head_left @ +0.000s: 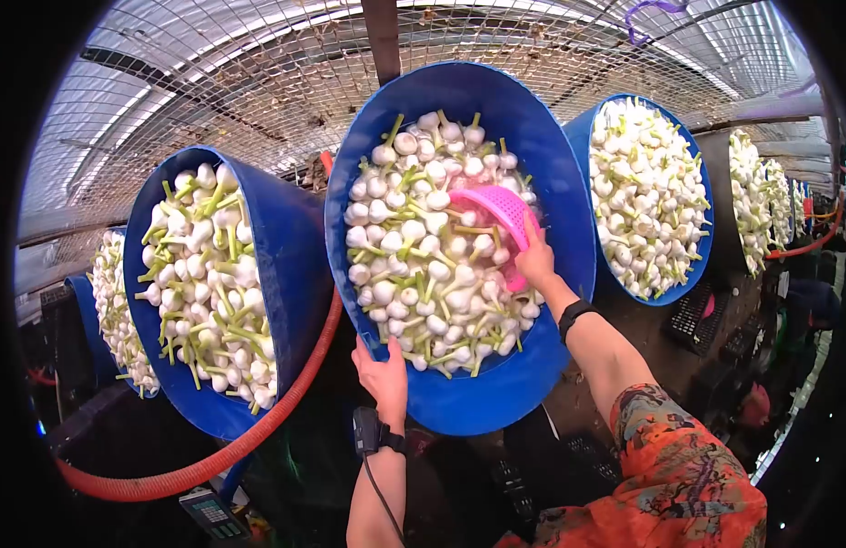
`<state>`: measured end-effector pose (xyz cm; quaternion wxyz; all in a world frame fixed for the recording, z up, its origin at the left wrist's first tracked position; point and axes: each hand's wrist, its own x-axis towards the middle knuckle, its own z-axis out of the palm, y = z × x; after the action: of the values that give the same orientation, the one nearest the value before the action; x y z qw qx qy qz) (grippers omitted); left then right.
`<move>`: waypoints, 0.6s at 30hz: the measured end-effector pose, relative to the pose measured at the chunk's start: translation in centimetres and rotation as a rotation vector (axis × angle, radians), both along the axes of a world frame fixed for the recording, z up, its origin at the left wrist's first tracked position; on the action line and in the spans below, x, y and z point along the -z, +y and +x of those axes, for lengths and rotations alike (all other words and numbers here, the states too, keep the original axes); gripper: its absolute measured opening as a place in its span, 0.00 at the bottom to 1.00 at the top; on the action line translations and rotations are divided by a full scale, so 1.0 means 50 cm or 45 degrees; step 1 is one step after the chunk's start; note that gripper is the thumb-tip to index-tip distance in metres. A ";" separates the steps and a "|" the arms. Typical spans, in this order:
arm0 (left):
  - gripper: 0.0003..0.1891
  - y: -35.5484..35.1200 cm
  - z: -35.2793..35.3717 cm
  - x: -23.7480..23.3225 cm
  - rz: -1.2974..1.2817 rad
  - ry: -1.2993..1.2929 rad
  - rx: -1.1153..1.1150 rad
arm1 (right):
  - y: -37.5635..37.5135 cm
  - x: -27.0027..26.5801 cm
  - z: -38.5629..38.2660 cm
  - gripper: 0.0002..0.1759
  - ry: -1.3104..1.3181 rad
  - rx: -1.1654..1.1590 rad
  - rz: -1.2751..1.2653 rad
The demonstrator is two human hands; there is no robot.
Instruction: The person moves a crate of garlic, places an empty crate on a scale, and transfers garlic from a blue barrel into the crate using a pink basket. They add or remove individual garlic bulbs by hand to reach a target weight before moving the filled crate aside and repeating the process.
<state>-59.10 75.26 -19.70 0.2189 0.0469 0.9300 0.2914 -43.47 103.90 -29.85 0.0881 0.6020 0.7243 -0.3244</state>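
Note:
A large blue barrel stands tilted before me, filled with water and floating garlic bulbs with cut green stems. My right hand grips the rim of a pink plastic colander full of small holes. The colander is tipped on its side, partly down among the bulbs on the barrel's right. The water near it looks pinkish and cloudy. My left hand grasps the barrel's near-left rim, its thumb on the inner side. A black device is strapped on my left wrist.
More blue barrels heaped with garlic stand to the left and right. A red ribbed hose curves round the left barrel. A scale display sits below left. Black crates lie at right; wire mesh rises behind.

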 end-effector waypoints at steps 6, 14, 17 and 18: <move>0.31 0.032 0.009 -0.014 -0.060 -0.013 -0.005 | -0.065 0.176 -0.013 0.45 0.041 0.106 -0.156; 0.19 0.051 0.014 -0.001 -0.087 0.107 -0.012 | -0.158 0.281 -0.089 0.30 0.316 0.827 -0.810; 0.18 0.044 0.018 0.010 -0.059 0.155 -0.022 | -0.171 0.360 -0.057 0.31 0.318 0.770 -0.819; 0.18 0.033 0.017 0.013 -0.063 0.160 -0.024 | -0.185 0.387 -0.039 0.32 0.312 0.603 -0.766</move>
<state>-58.27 76.89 -20.35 0.1583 0.0510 0.9493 0.2668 -45.43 94.67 -49.20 0.0962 0.6564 0.4435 -0.6027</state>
